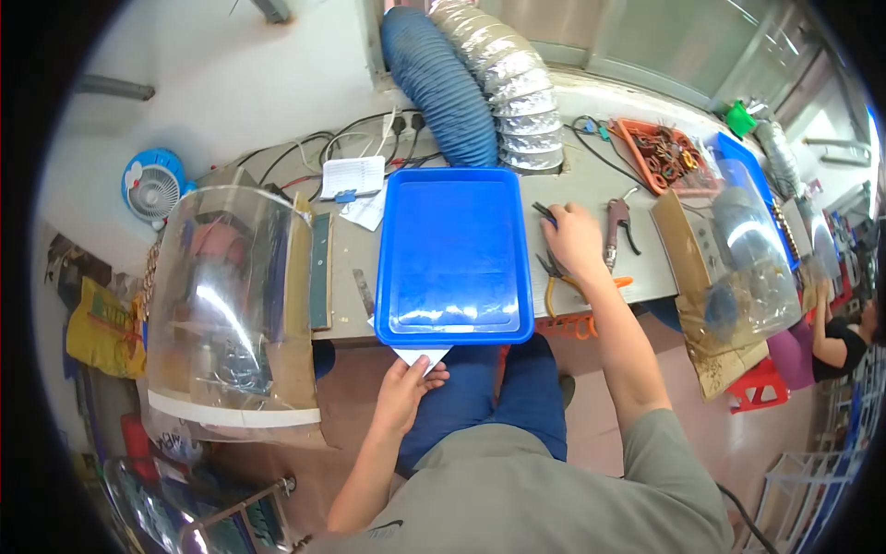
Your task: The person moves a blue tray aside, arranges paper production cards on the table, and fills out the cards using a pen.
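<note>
A blue tray (452, 254) lies on the workbench in front of me, its near edge reaching past the bench edge. My left hand (413, 392) is below that edge, its fingers closed on a white paper (423, 355) that sticks out from under the tray. To the right of the tray, my right hand (574, 238) has its fingers closed around a small black tool (544, 212). Yellow-handled pliers (552, 282) rest beside my right wrist. Farther right is a brown tool with a black lever (613, 231).
Clear curved shields stand left (231, 305) and right (752, 249). Behind are a blue duct (441, 88), a silver duct (517, 83), cables and a notepad (353, 175). An orange basket (646, 152) holds parts. A small fan (154, 189) is left. Another person (835, 346) is far right.
</note>
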`<move>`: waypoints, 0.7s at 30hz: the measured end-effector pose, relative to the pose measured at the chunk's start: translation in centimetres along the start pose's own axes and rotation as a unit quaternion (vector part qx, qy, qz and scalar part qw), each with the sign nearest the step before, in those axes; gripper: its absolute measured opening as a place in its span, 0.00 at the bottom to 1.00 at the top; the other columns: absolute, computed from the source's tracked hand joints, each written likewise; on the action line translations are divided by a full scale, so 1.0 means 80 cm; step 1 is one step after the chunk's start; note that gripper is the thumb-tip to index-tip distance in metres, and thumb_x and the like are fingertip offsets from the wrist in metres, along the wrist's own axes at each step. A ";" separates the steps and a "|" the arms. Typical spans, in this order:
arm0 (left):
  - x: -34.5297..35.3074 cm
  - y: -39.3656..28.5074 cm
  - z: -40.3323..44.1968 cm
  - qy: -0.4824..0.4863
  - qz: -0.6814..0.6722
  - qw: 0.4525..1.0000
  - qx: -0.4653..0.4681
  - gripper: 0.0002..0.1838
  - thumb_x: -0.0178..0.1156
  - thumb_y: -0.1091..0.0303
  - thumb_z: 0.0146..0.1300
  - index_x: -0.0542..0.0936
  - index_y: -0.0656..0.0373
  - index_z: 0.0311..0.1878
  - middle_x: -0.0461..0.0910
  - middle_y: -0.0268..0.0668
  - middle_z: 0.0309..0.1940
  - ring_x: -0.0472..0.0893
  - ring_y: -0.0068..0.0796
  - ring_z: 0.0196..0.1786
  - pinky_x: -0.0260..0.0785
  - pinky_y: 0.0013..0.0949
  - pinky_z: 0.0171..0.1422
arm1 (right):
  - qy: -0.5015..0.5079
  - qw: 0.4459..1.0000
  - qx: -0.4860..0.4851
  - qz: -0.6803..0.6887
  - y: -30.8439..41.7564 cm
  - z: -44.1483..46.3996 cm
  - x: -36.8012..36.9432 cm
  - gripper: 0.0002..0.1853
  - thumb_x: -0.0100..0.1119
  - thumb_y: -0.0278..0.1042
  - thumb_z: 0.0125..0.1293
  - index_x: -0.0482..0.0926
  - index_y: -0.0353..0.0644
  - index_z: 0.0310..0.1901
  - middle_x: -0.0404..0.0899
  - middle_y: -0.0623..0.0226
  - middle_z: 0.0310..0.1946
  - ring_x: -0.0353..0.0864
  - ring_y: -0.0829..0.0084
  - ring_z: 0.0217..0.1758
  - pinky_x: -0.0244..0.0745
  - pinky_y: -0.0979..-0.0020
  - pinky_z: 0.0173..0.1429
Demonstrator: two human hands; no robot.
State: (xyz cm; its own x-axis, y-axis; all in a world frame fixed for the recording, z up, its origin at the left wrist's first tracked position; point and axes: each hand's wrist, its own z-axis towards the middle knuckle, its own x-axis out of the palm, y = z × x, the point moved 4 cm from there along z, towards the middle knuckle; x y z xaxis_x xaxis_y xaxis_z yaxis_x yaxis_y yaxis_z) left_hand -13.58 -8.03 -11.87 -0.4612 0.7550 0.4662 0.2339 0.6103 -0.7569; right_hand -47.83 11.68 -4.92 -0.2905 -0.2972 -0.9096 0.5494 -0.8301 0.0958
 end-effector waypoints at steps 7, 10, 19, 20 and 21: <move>-0.005 0.013 0.008 -0.015 0.011 1.000 -0.012 0.18 0.59 0.60 0.82 0.79 0.66 0.62 0.87 0.44 0.50 0.88 0.35 0.52 0.81 0.39 0.59 | 0.061 0.947 -0.130 0.286 0.154 0.004 -0.092 0.16 0.69 0.40 0.70 0.86 0.40 0.54 0.85 0.53 0.41 0.84 0.48 0.49 0.79 0.51 0.55; -0.002 0.020 0.012 -0.004 0.005 1.000 -0.008 0.19 0.60 0.58 0.82 0.80 0.66 0.61 0.87 0.43 0.49 0.88 0.32 0.51 0.81 0.36 0.57 | 0.112 0.894 -0.296 0.318 0.242 0.005 -0.098 0.16 0.70 0.40 0.68 0.87 0.42 0.53 0.85 0.56 0.42 0.84 0.51 0.51 0.79 0.53 0.56; -0.006 0.013 0.024 0.020 0.023 1.000 -0.002 0.18 0.59 0.59 0.82 0.81 0.65 0.61 0.87 0.42 0.50 0.88 0.31 0.50 0.81 0.34 0.56 | 0.113 0.816 -0.502 0.265 0.403 0.021 0.005 0.16 0.75 0.33 0.59 0.88 0.49 0.51 0.84 0.66 0.50 0.78 0.57 0.62 0.71 0.55 0.70; -0.007 0.012 0.024 0.023 0.021 1.000 0.000 0.18 0.59 0.59 0.82 0.81 0.65 0.61 0.87 0.42 0.50 0.88 0.31 0.50 0.81 0.34 0.56 | 0.100 0.814 -0.500 0.277 0.411 0.025 0.010 0.16 0.75 0.33 0.59 0.89 0.49 0.50 0.83 0.66 0.50 0.78 0.58 0.62 0.71 0.55 0.71; -0.007 0.012 0.024 0.025 0.020 0.999 0.001 0.18 0.60 0.59 0.82 0.81 0.65 0.61 0.87 0.41 0.50 0.88 0.30 0.50 0.81 0.33 0.56 | 0.088 0.812 -0.500 0.289 0.419 0.028 0.016 0.16 0.74 0.33 0.58 0.89 0.49 0.50 0.83 0.67 0.49 0.78 0.59 0.62 0.70 0.54 0.72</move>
State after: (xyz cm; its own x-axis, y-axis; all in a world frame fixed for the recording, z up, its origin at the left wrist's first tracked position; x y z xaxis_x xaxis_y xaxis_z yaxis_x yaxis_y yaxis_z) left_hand -14.70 -8.32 -13.75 -0.4075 0.7897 0.4586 0.2489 0.5792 -0.7763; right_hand -31.56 -17.56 -1.92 0.3096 -0.3562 -0.8816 0.9411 0.2471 0.2307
